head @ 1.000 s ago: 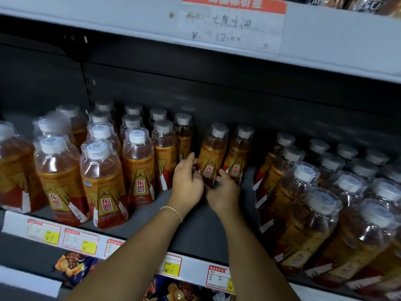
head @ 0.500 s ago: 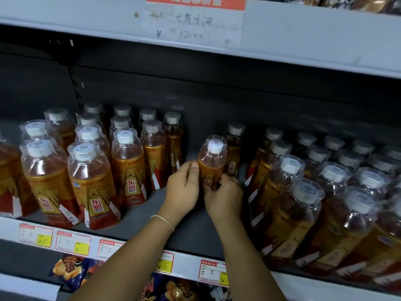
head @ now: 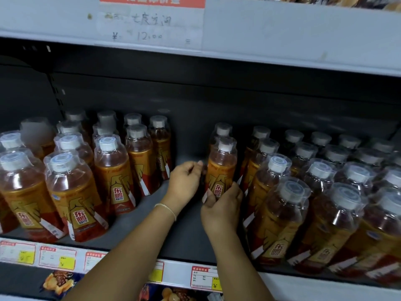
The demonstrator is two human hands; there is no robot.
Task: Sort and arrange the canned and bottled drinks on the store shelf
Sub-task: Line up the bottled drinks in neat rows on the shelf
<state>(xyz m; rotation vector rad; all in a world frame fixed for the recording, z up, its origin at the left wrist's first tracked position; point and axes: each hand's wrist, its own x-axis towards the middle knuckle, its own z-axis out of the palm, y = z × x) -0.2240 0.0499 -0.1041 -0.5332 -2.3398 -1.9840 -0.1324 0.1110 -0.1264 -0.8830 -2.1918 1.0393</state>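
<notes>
**Trainee:** Where is the item being handled, and how is it oriented?

**Supervisor:** The energy drink bottle [head: 221, 168] stands on the shelf [head: 184, 237] in the middle gap, just beside the right block of bottles [head: 280, 205] and well apart from the left block of bottles [head: 112, 170]. Its long axis is vertical, with the white cap up and the base on the shelf. The label with red characters faces the aisle. A second bottle [head: 222, 129] stands directly behind it.

**Trainee:** What is the hand status?

**Supervisor:** The right hand [head: 221, 211] grips the lower part of the bottle, its fingers [head: 235, 189] curled round the label. The left hand [head: 184, 181] is just beside the bottle's left flank with its fingers [head: 196, 165] loosely bent. Whether they touch the bottle cannot be told, because the gap there is in shadow.

**Trainee:** How far along is the task?

**Supervisor:** Judged partly done. Both blocks stand upright in ordered rows, most labels forward. The middle column holds only two bottles, with nothing in front of them. A bare strip of shelf separates this column from the left block. What is left appears to be seating this bottle in line, then closing or filling the gap.

**Trainee:** What surrounds the work area?

**Supervisor:** Price tags [head: 202, 278] run along the shelf edge, and a handwritten price sign [head: 149, 25] is on the shelf above.
</notes>
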